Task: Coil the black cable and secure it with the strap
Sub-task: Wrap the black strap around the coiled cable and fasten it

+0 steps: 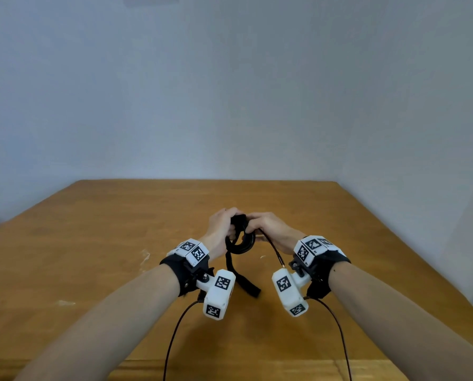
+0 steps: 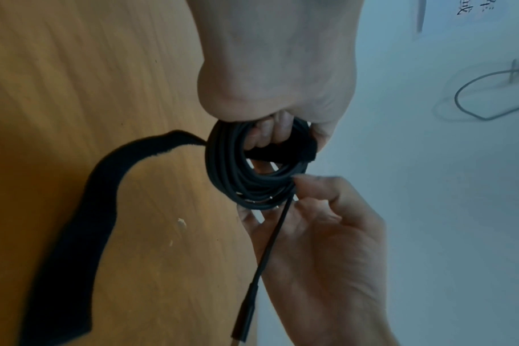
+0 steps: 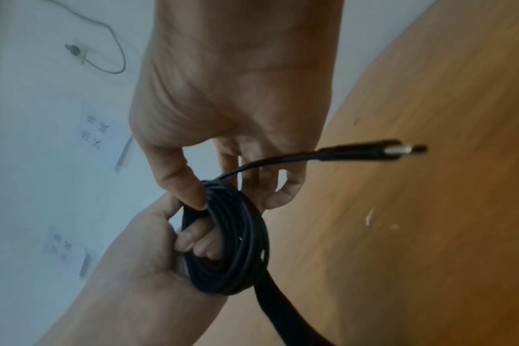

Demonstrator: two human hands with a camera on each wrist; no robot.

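The black cable [image 1: 241,244] is wound into a small coil [image 2: 252,185] held above the wooden table [image 1: 119,243]. My left hand [image 1: 221,229] grips the coil with its fingers [image 2: 270,133] curled through the middle [image 3: 199,243]. My right hand [image 1: 268,229] pinches the coil's far side between thumb [image 3: 184,185] and fingers. A loose cable end with a plug [image 3: 368,151] sticks out past the right hand [image 2: 320,234]. The black strap [image 2: 74,234] passes through the coil [image 3: 234,241] and hangs down to the table [image 1: 243,279].
A pale wall [image 1: 230,92] rises behind the table's far edge. Thin dark wires [image 1: 175,334] run from both wrist cameras toward the near table edge. Small pale scuffs [image 1: 146,255] mark the tabletop. A grey wire loop [image 2: 486,93] hangs on the wall.
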